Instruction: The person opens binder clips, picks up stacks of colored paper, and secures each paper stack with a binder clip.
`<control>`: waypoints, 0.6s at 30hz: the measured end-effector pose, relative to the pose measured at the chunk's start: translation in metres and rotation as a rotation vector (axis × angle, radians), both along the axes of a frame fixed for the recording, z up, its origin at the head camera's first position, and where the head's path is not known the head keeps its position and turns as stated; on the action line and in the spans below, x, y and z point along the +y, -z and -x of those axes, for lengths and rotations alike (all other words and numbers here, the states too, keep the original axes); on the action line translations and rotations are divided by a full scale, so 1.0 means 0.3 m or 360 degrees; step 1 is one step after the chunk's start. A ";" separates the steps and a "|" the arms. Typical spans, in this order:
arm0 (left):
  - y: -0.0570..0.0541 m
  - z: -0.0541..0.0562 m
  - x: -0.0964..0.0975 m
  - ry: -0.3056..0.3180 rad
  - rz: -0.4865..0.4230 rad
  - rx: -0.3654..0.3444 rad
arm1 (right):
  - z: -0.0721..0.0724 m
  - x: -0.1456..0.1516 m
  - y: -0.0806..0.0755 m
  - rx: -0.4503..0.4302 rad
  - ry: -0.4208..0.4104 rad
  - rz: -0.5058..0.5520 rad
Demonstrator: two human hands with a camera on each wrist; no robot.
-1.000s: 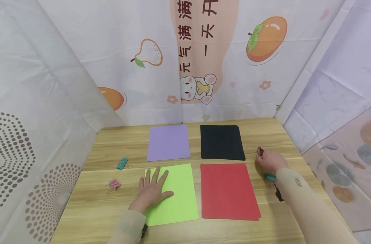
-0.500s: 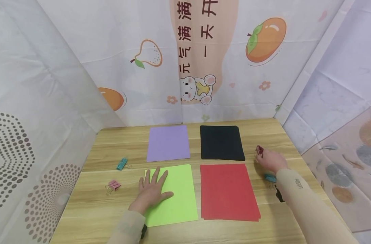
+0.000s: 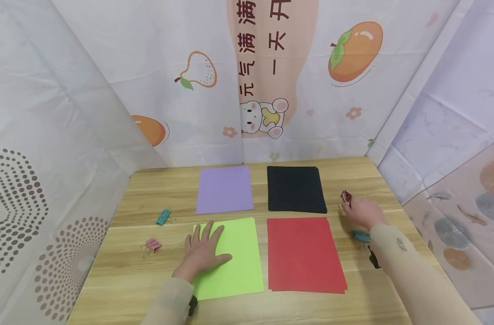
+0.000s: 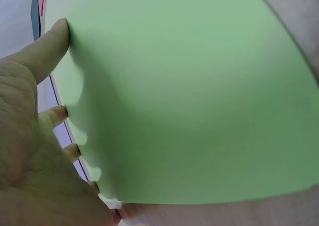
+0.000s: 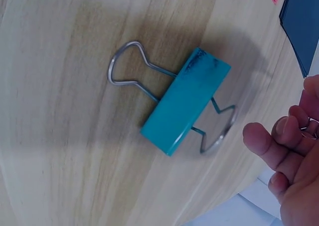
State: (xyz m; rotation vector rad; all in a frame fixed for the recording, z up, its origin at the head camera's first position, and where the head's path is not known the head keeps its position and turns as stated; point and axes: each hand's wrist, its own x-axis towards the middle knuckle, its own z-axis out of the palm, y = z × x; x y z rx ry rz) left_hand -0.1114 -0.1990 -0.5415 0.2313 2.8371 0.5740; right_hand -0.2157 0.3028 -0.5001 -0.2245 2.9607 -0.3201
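Observation:
My left hand [image 3: 204,253] lies with spread fingers on the left part of a bright green sheet of paper [image 3: 240,266]; in the left wrist view its fingertips touch the paper's edge. At the right, beyond the red paper, my right hand [image 3: 363,212] holds a dark pink binder clip [image 3: 346,197] by its fingertips. Just in front of that hand, partly beside the sleeve, a teal binder clip [image 3: 361,236] rests on the table. The right wrist view shows this teal clip [image 5: 185,104] close up with both wire handles folded out; the held clip is mostly hidden there.
A red paper stack [image 3: 305,255] lies right of the green one. Behind them are a purple sheet [image 3: 225,189] and a black stack [image 3: 296,188]. On the table's left sit another teal clip [image 3: 163,217] and a pink clip [image 3: 153,245]. A patterned curtain [image 3: 169,104] stands behind.
The dark pink clip in my right hand has risen slightly and tilted. My left hand stays in place on the green paper.

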 end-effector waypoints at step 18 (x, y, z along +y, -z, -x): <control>0.014 0.009 0.001 -0.0035 0.0061 0.0020 | -0.008 -0.006 -0.039 0.0112 -0.0118 -0.0085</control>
